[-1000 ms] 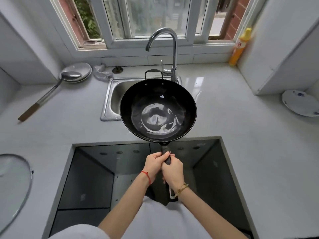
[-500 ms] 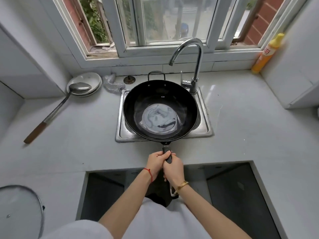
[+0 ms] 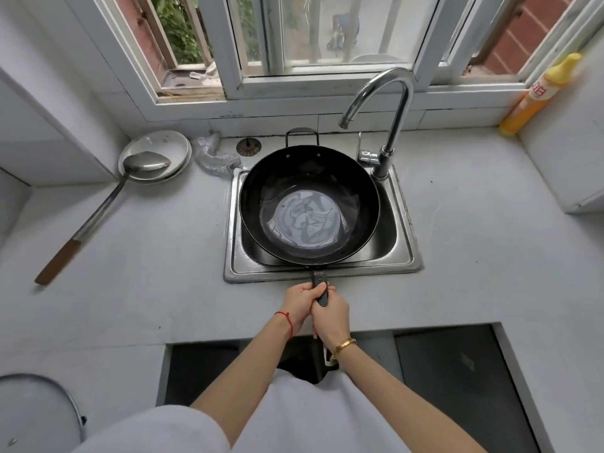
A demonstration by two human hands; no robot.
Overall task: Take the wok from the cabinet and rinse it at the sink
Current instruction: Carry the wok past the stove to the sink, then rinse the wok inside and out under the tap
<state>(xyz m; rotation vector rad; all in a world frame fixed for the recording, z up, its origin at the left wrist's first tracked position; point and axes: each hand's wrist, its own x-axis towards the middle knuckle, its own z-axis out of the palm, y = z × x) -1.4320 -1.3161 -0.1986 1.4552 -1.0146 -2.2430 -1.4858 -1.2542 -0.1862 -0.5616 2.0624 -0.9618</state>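
On my left, a ladle (image 3: 98,220) lies on the tabletop (image 3: 147,273) with its bowl in a plate (image 3: 157,152), well apart from my work. My left hand (image 3: 299,302) wraps its fingers (image 3: 309,291) round the wok handle (image 3: 319,286), and my right hand (image 3: 330,317) clenches the same handle just behind it, so both are grasping it. The wok (image 3: 309,204) sits over the sink (image 3: 400,256), bowl up, and covers most of the basin; I cannot tell whether its underside touches the sink.

Risks, as I judge them: the wok is nearly as wide as the basin, so lowering it carelessly could knock its rim on the sink edge. The tap (image 3: 382,109) stands at the back right with its spout over the far rim, not over the middle, so water may run off the rim onto the tabletop unless I shift the wok. Wet hands could slip on the handle, and the bowl's weight would tip it away from me.

The wok's long axis runs from me toward the window (image 3: 327,31): handle toward my body, loop handle (image 3: 302,135) at the far side.
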